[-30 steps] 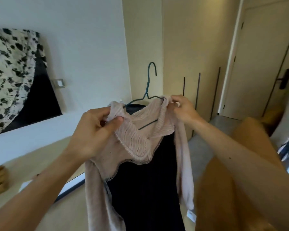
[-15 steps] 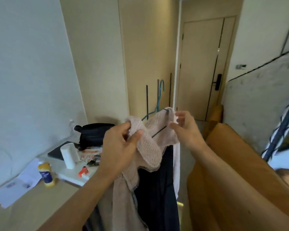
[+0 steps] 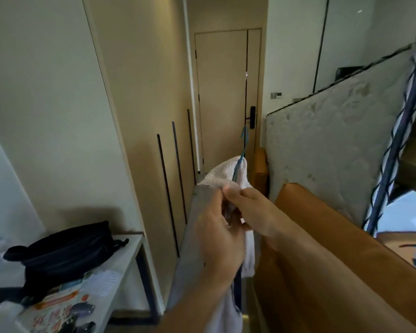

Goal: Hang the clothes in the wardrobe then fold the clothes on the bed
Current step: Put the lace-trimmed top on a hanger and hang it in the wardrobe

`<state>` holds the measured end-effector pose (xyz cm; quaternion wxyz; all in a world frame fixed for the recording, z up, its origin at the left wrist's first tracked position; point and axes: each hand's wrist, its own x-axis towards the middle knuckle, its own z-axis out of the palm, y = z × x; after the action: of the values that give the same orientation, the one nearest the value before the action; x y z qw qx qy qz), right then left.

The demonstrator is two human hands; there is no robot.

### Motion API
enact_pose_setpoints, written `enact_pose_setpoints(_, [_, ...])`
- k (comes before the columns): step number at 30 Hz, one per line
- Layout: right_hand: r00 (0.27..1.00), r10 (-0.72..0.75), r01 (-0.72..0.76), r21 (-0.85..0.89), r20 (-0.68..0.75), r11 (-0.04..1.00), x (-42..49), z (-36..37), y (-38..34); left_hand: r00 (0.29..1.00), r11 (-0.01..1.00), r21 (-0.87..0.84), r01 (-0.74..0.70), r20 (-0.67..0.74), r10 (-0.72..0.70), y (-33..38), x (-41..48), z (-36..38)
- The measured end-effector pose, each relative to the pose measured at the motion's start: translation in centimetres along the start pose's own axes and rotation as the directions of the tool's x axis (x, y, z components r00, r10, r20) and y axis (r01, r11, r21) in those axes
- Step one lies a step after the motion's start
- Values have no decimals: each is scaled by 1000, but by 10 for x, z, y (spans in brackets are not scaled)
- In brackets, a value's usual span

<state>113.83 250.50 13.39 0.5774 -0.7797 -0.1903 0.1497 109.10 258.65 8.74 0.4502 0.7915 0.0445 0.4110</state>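
A pale pink knit garment hangs on a teal wire hanger, seen edge-on in the middle of the view. A dark garment under it shows as a thin strip at the bottom. My left hand grips the near shoulder of the pink garment. My right hand pinches the pink fabric just below the hanger's neck. The beige wardrobe with shut doors and long dark handles stands just left of the hanger.
A white table at lower left carries a black bag, papers and small items. An orange sofa back and an upright grey mattress fill the right. A closed door lies straight ahead down a narrow passage.
The view has swung right, from the patterned curtain and wall toward the wardrobe and door. The hanger with its garments has turned edge-on, and my hands have come close together on it.
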Motion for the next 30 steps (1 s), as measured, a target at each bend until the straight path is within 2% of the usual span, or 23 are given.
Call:
enact_pose_setpoints(2, [998, -36, 39, 59, -50, 998, 40, -7, 6, 999, 999, 19, -33, -33, 34, -19, 28, 22])
enact_pose_setpoints(6, [991, -102, 118, 191, -91, 974, 118, -20, 11, 998, 996, -89, -7, -55, 2, -47, 82, 58])
enact_pose_setpoints(10, [977, -196, 205, 111, -87, 972, 201, -35, 2, 995, 989, -150, -17, -95, 2, -78, 156, 84])
enact_pose_setpoints(16, [961, -257, 257, -12, -98, 966, 325, -45, -11, 993, 988, -98, 118, 8, -117, -128, 266, 118])
enact_pose_setpoints(18, [957, -271, 268, -43, -99, 962, 369, -44, -16, 993, 986, -118, 118, 10, -118, -152, 305, 130])
enact_pose_setpoints(25, [955, -293, 294, 14, -53, 956, 520, -40, -28, 999, 979, -198, 41, -14, -44, -239, 434, 162])
enact_pose_setpoints(30, [964, -264, 266, 118, -31, 957, 629, -49, -30, 998, 969, -242, 56, 18, -53, -298, 527, 191])
